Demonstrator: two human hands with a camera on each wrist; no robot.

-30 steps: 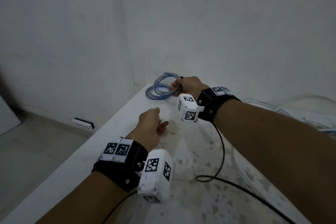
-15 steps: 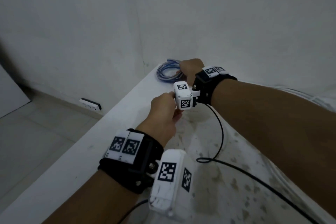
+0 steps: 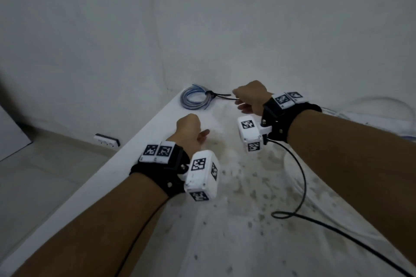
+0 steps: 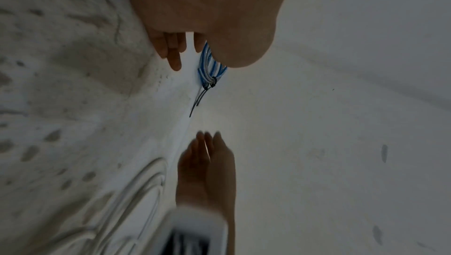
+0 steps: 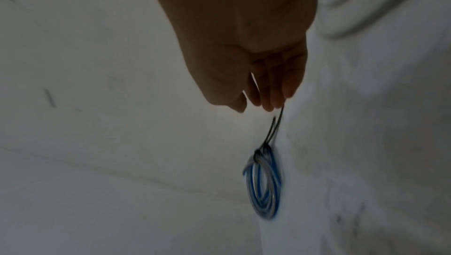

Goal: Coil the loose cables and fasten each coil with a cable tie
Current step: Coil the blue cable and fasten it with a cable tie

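Note:
A coil of blue and white cable (image 3: 195, 101) lies flat at the far left corner of the white table (image 3: 144, 141). Black cable ties (image 3: 210, 93) bind it on its right side, their tails pointing right. My right hand (image 3: 248, 99) hovers just right of the tails with relaxed fingers (image 5: 275, 93); the left wrist view shows a small gap between its fingertips and the tail ends. My left hand (image 3: 191, 129) hangs nearer, loosely curled over the table, and holds nothing. The coil (image 4: 212, 66) shows beyond its fingers (image 4: 171, 54). The tied coil (image 5: 263, 186) looks blurred in the right wrist view.
Loose white cables (image 3: 371, 105) lie at the table's far right. A black lead (image 3: 300, 177) runs from my right wrist camera across the stained tabletop. The table's left edge drops to a floor with a wall socket (image 3: 107, 140). Walls close the corner behind the coil.
My right hand has let go of the coil and drawn back to the right; the coil now lies on the table. My left hand, raised near the right wrist, has pulled back.

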